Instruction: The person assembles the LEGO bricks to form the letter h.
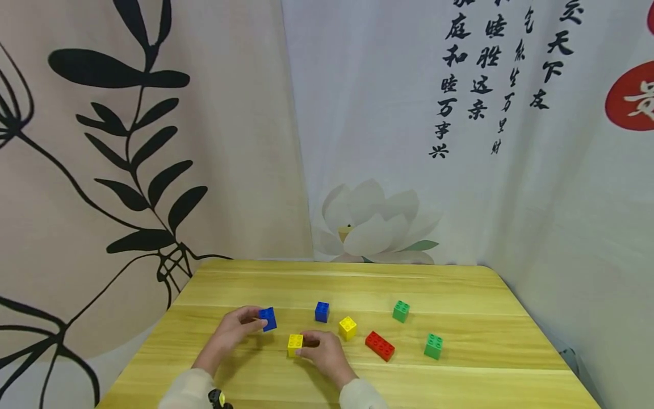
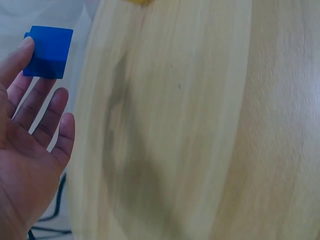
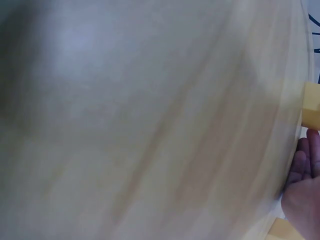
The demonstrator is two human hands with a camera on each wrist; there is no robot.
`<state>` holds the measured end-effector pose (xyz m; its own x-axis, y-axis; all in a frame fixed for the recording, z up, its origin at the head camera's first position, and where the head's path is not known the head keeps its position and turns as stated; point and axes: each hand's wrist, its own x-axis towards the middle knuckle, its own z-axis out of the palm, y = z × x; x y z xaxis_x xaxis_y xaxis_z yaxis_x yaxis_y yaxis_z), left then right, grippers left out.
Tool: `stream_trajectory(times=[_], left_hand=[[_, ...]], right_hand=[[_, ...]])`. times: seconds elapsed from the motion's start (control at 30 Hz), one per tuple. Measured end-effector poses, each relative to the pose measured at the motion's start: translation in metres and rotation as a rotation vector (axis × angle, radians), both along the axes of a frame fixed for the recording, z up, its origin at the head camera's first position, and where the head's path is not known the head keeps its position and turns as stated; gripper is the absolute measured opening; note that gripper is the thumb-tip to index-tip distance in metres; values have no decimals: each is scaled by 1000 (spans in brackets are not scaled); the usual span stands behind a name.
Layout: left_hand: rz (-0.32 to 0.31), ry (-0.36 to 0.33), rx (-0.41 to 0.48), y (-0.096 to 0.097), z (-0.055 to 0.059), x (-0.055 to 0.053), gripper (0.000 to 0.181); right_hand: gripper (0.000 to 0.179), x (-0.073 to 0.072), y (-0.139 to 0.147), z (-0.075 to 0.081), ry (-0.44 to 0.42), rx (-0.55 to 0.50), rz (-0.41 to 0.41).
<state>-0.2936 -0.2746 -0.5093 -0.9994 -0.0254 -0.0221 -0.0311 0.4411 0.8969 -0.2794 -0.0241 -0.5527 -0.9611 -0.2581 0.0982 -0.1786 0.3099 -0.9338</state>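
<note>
My left hand [image 1: 236, 330] pinches a blue toy brick [image 1: 268, 319] between thumb and fingers, held over the left part of the table. In the left wrist view that blue brick [image 2: 49, 52] is gripped at its left side, while the other fingers spread loosely below. A yellow toy brick [image 1: 295, 345] is pinched by my right hand [image 1: 327, 355], to the right of and nearer than the blue one. At the right edge of the right wrist view, this yellow brick [image 3: 311, 106] shows only in part above the fingers. The two held bricks are apart.
On the wooden table [image 1: 460, 392] lie another blue brick [image 1: 322, 312], another yellow brick [image 1: 348, 328], a longer red brick [image 1: 380, 346], and two green bricks, one farther back [image 1: 401, 311] and one nearer [image 1: 433, 346]. A printed curtain [image 1: 245, 142] hangs behind the table.
</note>
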Motion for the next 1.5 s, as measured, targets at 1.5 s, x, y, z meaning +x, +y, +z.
stream_trajectory(times=[1.5], left_hand=[[-397,2,-7,43,6,6,36]], right_hand=[[27,1,0,2,23,-32,20]])
